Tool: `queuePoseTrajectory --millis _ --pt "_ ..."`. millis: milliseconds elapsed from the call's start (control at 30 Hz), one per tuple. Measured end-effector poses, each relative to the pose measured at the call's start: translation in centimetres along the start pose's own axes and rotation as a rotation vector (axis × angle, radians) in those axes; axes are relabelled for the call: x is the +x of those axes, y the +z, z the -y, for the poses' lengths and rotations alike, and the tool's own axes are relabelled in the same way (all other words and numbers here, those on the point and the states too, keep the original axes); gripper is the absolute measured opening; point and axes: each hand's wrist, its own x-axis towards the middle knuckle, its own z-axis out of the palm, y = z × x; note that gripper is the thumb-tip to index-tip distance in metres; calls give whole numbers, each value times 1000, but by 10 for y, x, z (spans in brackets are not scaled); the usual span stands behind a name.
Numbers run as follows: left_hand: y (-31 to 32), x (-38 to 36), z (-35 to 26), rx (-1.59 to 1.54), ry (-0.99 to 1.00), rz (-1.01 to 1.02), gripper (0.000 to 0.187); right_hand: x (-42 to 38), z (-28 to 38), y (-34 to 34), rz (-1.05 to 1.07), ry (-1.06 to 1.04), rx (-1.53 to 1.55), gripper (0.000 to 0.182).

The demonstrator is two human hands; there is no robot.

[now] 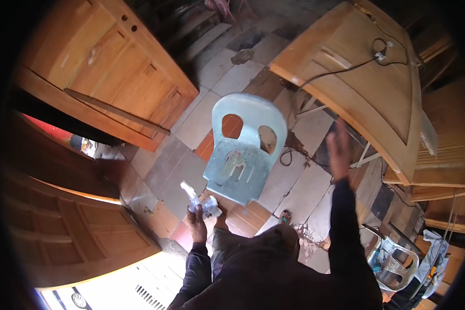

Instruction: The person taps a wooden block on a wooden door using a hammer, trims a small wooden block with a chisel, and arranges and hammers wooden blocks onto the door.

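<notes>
My left hand [196,226] is closed on a crumpled, shiny clear plastic bag [210,207], held low in front of my left leg. What the bag contains, if anything, I cannot make out. Stretched forward on the other side, my right hand [339,152] is slightly blurred, its fingers extended with nothing in them. It is nearest to the edge of a wooden door panel [364,88] lying on a white-legged stand. Between and ahead of both hands stands a worn light-blue plastic chair [249,147], its seat facing me.
A panelled wooden door [106,72] leans at the upper left, and darker doors [77,232] stand at lower left beside a bright doorway. A black cable [341,72] crosses the right panel and trails onto the tiled floor. Another chair [400,268] holding items stands at lower right.
</notes>
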Motion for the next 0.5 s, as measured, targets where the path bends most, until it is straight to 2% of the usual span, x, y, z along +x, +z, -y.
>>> queuePoseTrajectory --millis 33,67,100,167,233,267,300,333,367,433,500 --pt "-19 6 -15 -65 -19 -18 41 29 20 -11 -94 59 -46 71" --pt "-27 15 -26 88 71 -115 37 57 40 -21 -186 121 -86 69" --pt "-11 26 61 -11 -97 -65 32 74 4 -18 -157 141 -212 69" --pt "-49 33 111 78 -153 -28 22 118 -58 -20 -94 171 -467 69" --pt "-206 119 113 128 -30 -47 24 107 -87 96 82 429 -1167 70" --pt "-225 117 93 82 -156 -140 26 97 -113 107 61 348 -1284 69" --pt "-268 121 104 51 -193 -114 30 67 -124 84 61 294 -1448 69" --pt "-262 153 92 2 -149 -189 36 88 -108 89 18 319 -1395 68" --pt "-268 182 81 92 -139 -212 41 103 -93 97 -19 342 -1330 68" --pt "-263 227 91 201 -96 -193 45 128 -69 92 -88 365 -1250 68" --pt "-257 272 90 75 -43 -228 46 135 -57 93 -145 400 -1184 68"
